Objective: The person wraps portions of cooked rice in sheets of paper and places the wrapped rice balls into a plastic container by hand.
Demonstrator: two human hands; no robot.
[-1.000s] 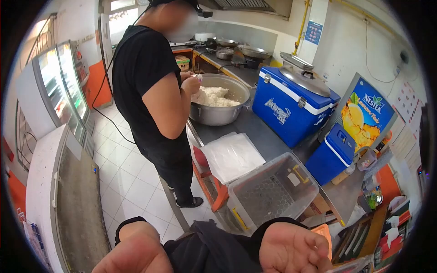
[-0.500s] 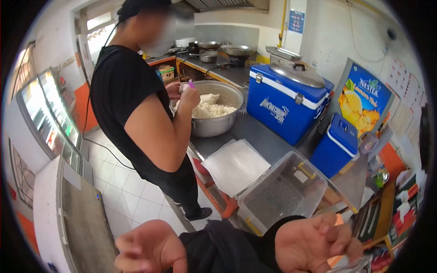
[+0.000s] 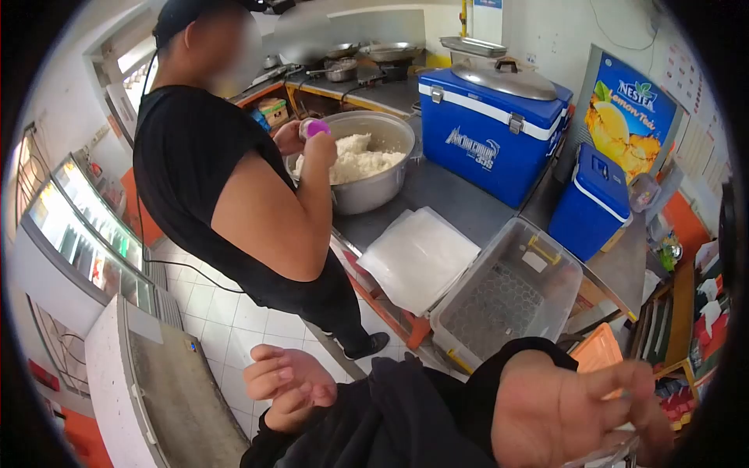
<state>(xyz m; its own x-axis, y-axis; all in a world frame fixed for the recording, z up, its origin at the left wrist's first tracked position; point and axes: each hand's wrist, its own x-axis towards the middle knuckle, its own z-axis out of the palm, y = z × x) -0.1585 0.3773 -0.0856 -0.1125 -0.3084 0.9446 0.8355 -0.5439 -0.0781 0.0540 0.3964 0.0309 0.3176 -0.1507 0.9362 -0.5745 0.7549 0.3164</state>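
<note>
My left hand [image 3: 290,384] is raised at the bottom centre, palm up with its fingers loosely curled and nothing visible in it. At the bottom right, my right hand [image 3: 581,405] has its palm up and fingers apart; a clear object [image 3: 616,454] shows at the frame's edge just below its fingers. Nearest beyond my hands are a clear plastic bin [image 3: 507,300] and a stack of white sheets [image 3: 419,257] on the metal table. Farther off, a large metal pot [image 3: 367,191] holds white rice [image 3: 360,160].
A co-worker in black [image 3: 226,183] stands beside the pot, holding a small purple item [image 3: 317,127]. Two blue coolers [image 3: 488,136] [image 3: 591,201] stand on the table [image 3: 437,187]. An orange container [image 3: 599,351] lies near my right hand. A chest freezer [image 3: 168,382] is at left.
The view has shifted right and turned. My left hand has risen and its fingers have curled inward. My right hand has moved right. The co-worker's purple item now shows more clearly.
</note>
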